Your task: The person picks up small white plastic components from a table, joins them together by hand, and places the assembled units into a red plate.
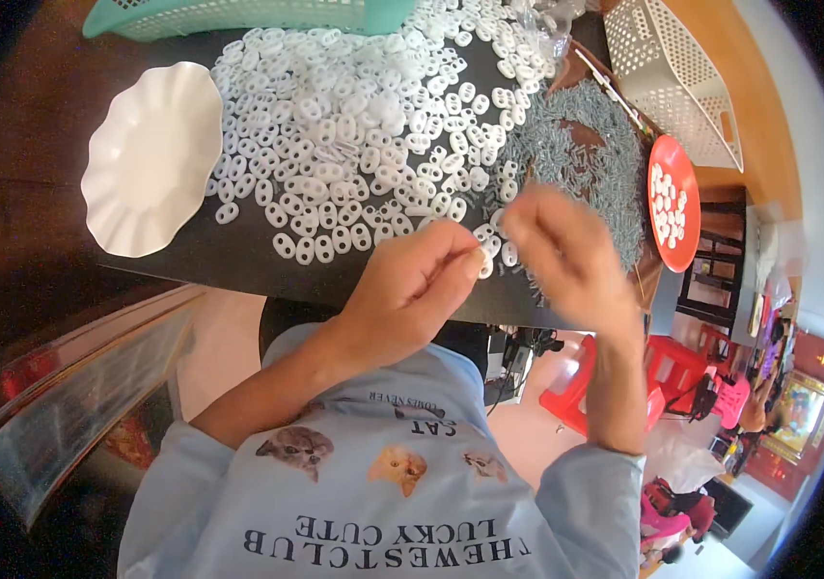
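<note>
So here's the random stuff around me. Left end of my counter (229,280) has a cream dish (147,154) with a wavy rim, and a teal basket (248,13) is cut off at the top of my view. Far right corner has a white basket (663,68) full of punched holes, with some crumpled clear plastic (545,27) just beside it. Off to my right there's a red plastic stool (564,394), a dark slatted wooden thing (716,256) and a bright pink seat (730,399). Further out, a glowing gold-edged frame (802,415) against red.
</note>
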A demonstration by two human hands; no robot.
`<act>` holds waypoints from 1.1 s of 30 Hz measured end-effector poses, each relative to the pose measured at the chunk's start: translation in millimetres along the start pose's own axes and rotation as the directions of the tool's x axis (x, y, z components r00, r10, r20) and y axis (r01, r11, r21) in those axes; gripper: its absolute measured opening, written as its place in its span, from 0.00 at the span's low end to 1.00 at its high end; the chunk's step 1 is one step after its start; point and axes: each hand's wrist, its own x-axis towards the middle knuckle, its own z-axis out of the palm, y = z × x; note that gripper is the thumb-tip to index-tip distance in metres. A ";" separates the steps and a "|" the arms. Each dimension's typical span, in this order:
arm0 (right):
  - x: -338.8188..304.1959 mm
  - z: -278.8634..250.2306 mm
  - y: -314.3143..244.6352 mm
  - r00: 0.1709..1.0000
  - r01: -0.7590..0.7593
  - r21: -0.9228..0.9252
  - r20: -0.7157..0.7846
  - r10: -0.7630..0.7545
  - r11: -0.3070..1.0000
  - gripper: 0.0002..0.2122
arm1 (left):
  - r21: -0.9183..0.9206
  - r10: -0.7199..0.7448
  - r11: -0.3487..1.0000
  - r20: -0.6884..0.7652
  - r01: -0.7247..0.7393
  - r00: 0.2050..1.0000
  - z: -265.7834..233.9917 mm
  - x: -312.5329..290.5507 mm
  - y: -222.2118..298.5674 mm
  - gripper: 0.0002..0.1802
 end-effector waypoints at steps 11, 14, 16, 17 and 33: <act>136.5 -16.0 81.1 0.949 0.288 -0.653 0.098 -0.299 0.701 0.05 | -0.183 -0.146 0.974 -0.039 0.136 0.989 -8.0 -0.4 13.5 0.09; 140.8 -13.9 82.2 0.944 0.304 -0.657 0.109 -0.312 0.690 0.05 | -0.172 -0.145 0.976 -0.052 0.134 0.988 -12.4 -0.4 11.2 0.10; 142.5 -12.9 79.6 0.947 0.296 -0.664 0.112 -0.300 0.687 0.06 | -0.247 -0.185 0.956 -0.087 0.158 0.979 -13.9 1.4 14.3 0.08; 143.1 -13.0 77.3 0.950 0.289 -0.680 0.118 -0.288 0.673 0.06 | -0.246 -0.187 0.956 -0.086 0.161 0.979 -13.9 2.0 13.8 0.08; 127.0 -32.0 70.9 0.993 0.118 -0.383 0.023 -0.118 0.916 0.07 | -0.242 -0.138 0.967 -0.218 0.083 0.966 -11.0 30.8 27.5 0.11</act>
